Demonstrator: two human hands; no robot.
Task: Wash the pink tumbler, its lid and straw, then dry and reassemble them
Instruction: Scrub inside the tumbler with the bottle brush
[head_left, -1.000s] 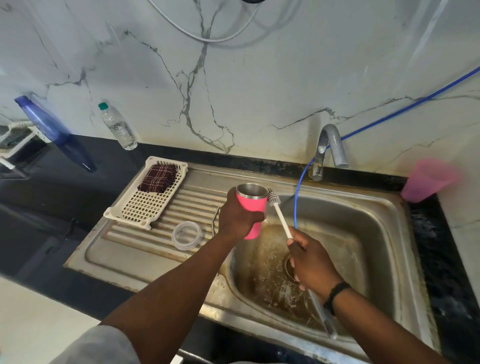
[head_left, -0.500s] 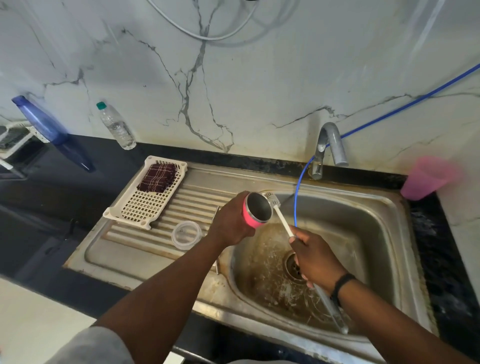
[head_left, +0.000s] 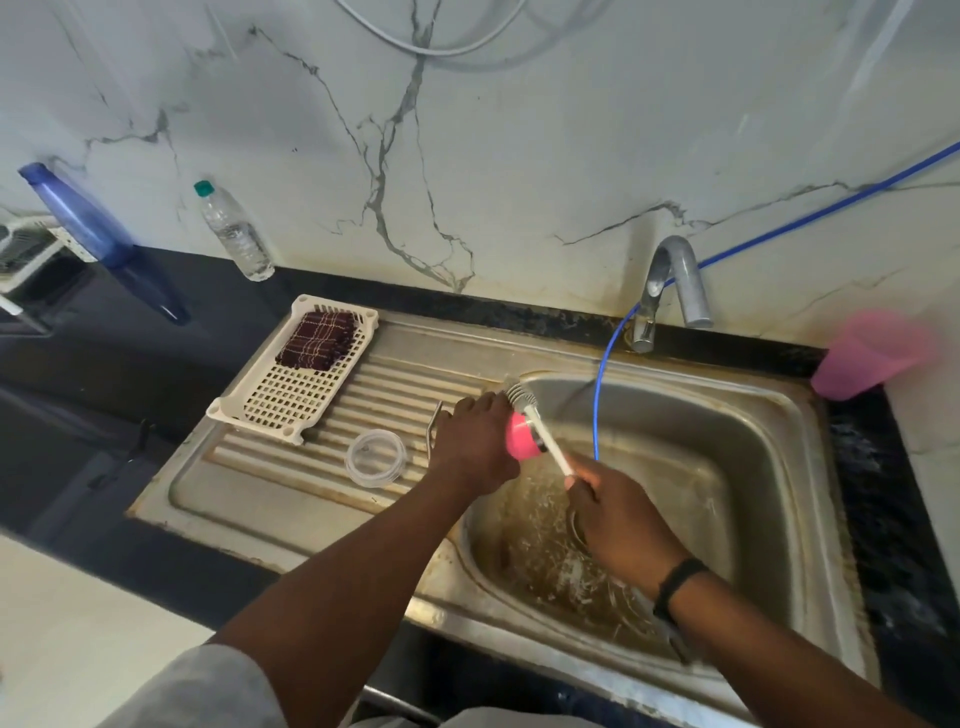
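Since half a second ago the pink tumbler (head_left: 522, 443) has turned further over in the left hand (head_left: 475, 447), so its mouth no longer faces the camera and only a pink end shows past the curled fingers gripping it. It sits above the near-left edge of the steel sink (head_left: 769, 410). The right hand (head_left: 618, 512) has its fingers closed round the white handle of the brush (head_left: 540, 431), whose bristled head now lies at the far side of the tumbler, close to the left hand's knuckles.

On the ribbed draining board (head_left: 249, 488) to the left, the clear lid (head_left: 375, 457) lies flat, just left of the left hand. Farther off stands a white perforated tray (head_left: 291, 400) with a dark checked cloth (head_left: 318, 340) at its far end.

A blue hose (head_left: 600, 395) drops into the basin beside the bent tap (head_left: 675, 283). Against the veined marble wall (head_left: 519, 156) (grey cracks run down it) stand a clear water bottle (head_left: 234, 234) and a blue bottle (head_left: 83, 218) on the dark counter (head_left: 130, 332). A pink cup (head_left: 872, 353) sits at the far right.
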